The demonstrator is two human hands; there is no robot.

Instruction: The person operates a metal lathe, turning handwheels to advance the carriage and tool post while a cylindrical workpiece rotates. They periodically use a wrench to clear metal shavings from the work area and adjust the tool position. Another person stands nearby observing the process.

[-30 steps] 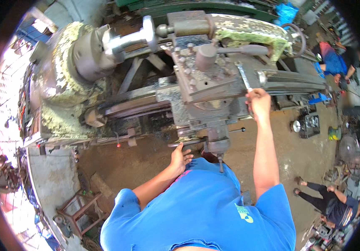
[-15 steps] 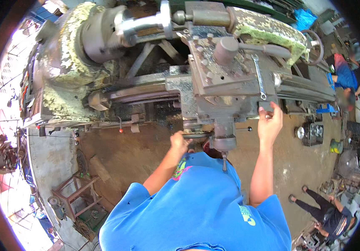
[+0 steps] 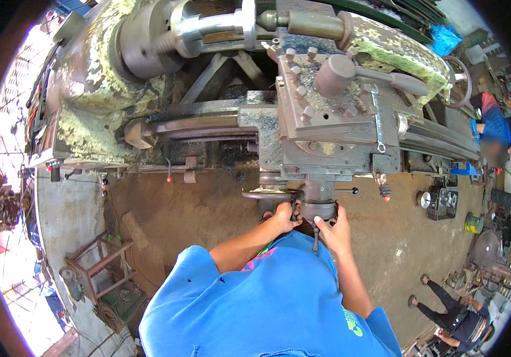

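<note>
I am at a metal lathe. My left hand (image 3: 287,216) is closed round a dark handle (image 3: 294,210) between the carriage handwheel (image 3: 270,194) and the cross-slide dial (image 3: 319,209). My right hand (image 3: 335,228) is curled against that dial's right side, its thumb at the small crank lever (image 3: 316,239). Above them sits the tool post (image 3: 334,76), with a wrench (image 3: 378,122) lying at its right. A shiny flanged workpiece (image 3: 217,24) runs from the chuck (image 3: 148,41), which looks blurred as if turning, to the tailstock centre (image 3: 272,21).
The carriage lever with a red tip (image 3: 384,191) hangs right of my hands. A metal frame stand (image 3: 101,268) is on the floor at left. A black crate (image 3: 444,202) and a fan (image 3: 486,249) stand at right. Two other people are on the right, one (image 3: 460,312) in dark clothes.
My left hand has left the handwheel's rim for the dark handle to its right. My right hand has come down from beside the wrench to the dial. The view has shifted slightly.
</note>
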